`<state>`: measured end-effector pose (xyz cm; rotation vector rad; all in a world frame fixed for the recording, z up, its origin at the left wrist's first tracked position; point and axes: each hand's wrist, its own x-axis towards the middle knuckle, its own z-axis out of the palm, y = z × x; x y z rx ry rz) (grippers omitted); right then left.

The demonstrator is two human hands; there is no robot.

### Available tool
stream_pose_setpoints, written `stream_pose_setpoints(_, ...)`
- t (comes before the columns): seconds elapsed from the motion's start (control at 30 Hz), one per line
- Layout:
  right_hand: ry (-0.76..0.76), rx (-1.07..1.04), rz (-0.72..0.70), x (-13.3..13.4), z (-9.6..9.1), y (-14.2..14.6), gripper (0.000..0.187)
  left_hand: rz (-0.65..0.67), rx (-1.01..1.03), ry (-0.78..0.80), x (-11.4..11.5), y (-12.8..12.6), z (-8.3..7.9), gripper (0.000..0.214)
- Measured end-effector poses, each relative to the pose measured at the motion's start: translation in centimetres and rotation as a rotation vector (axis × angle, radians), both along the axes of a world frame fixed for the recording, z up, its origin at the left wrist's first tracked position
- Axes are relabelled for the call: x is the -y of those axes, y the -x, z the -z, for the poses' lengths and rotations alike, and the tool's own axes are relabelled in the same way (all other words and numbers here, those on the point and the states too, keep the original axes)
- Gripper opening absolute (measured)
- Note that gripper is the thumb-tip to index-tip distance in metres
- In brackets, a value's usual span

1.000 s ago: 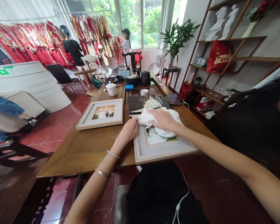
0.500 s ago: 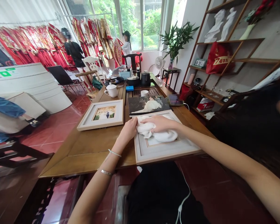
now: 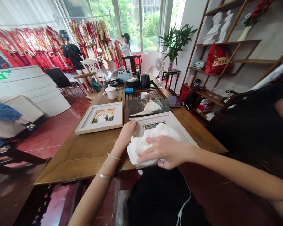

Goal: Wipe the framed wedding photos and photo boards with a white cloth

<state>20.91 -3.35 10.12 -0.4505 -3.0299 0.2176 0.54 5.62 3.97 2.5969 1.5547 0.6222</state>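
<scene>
A white cloth (image 3: 141, 147) lies bunched over the lower part of a pale picture frame (image 3: 179, 125) at the table's near edge. My right hand (image 3: 167, 152) presses on the cloth and grips it, a ring on one finger. My left hand (image 3: 129, 130) is closed on the frame's left side, near its upper left corner. The top of a photo (image 3: 153, 125) shows above the cloth; the rest is covered. Touching the frame's far edge is a dark photo panel (image 3: 148, 108) showing a white gown. Another framed photo (image 3: 102, 116) lies to the left.
On the wooden table (image 3: 89, 150) stand a lidded white mug (image 3: 110, 92), a small white cup (image 3: 144, 95), a blue box (image 3: 129, 90) and a black kettle (image 3: 145, 81). A phone-like object (image 3: 174, 101) with a cable lies right. One person sits close by at right; others are farther off.
My right hand has drawn the cloth from the frame's upper left down toward its near edge, uncovering the top of the photo. My left hand stays at the frame's left side.
</scene>
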Motion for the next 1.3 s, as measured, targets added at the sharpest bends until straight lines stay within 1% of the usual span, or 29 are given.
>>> stream_pose_setpoints(0.03,-0.006,0.007,-0.026,0.3,-0.3,-0.2,0.064,0.003,0.012,-0.009,0.1,0.0,0.1,0.01)
stream_pose_setpoints(0.1,0.007,0.009,-0.051,0.8,-0.9,-0.8,0.062,0.013,0.019,-0.014,0.3,-0.1,0.3,0.013)
stream_pose_setpoints(0.17,0.051,-0.01,-0.025,1.1,-1.3,-1.8,0.063,0.028,0.014,-0.01,0.4,-0.1,0.5,0.015)
stream_pose_setpoints(0.23,0.104,-0.024,0.045,1.0,-1.4,-3.2,0.065,0.031,0.014,-0.007,0.4,0.0,0.7,0.013)
stream_pose_setpoints(0.33,0.14,-0.016,0.211,0.1,-1.0,-5.9,0.068,0.023,0.019,-0.006,0.4,0.0,0.7,0.012)
stream_pose_setpoints(0.4,0.106,-0.026,0.321,-1.2,-0.2,-7.6,0.067,0.024,0.021,-0.002,0.4,0.0,0.7,0.013)
stream_pose_setpoints(0.5,-0.043,-0.07,0.452,-3.8,1.4,-9.2,0.06,0.033,0.031,0.005,0.4,0.0,0.6,0.016)
stream_pose_setpoints(0.6,-0.188,-0.079,0.521,-6.7,2.5,-9.5,0.059,0.04,0.031,0.006,0.4,0.0,0.7,0.02)
stream_pose_setpoints(0.7,-0.288,-0.051,0.6,-9.2,2.9,-8.6,0.059,0.041,0.031,-0.001,0.3,0.1,0.9,0.02)
stream_pose_setpoints(0.8,-0.333,-0.044,0.705,-11.0,3.0,-7.3,0.062,0.048,0.042,-0.01,0.3,0.2,1.0,0.021)
stream_pose_setpoints(0.87,-0.322,-0.036,0.756,-11.5,3.1,-6.6,0.063,0.053,0.046,-0.011,0.2,0.2,1.1,0.021)
stream_pose_setpoints(0.93,-0.288,-0.013,0.771,-11.4,3.4,-5.9,0.06,0.053,0.051,-0.01,0.2,0.2,1.2,0.02)
stream_pose_setpoints(1.03,-0.24,0.036,0.744,-10.4,3.7,-5.0,0.059,0.048,0.062,-0.01,0.1,0.1,1.3,0.021)
stream_pose_setpoints(1.1,-0.243,0.052,0.733,-9.6,3.9,-4.7,0.059,0.042,0.06,-0.01,0.1,0.0,1.3,0.021)
stream_pose_setpoints(1.13,-0.247,0.053,0.722,-9.3,3.9,-4.6,0.054,0.038,0.054,-0.009,0.2,0.0,1.3,0.022)
stream_pose_setpoints(1.23,-0.207,0.018,0.613,-8.3,3.8,-4.7,0.035,0.025,0.031,-0.001,0.2,-0.1,1.2,0.022)
stream_pose_setpoints(1.3,-0.136,-0.03,0.501,-7.4,3.5,-4.9,0.028,0.022,0.028,0.002,0.2,-0.2,1.2,0.022)
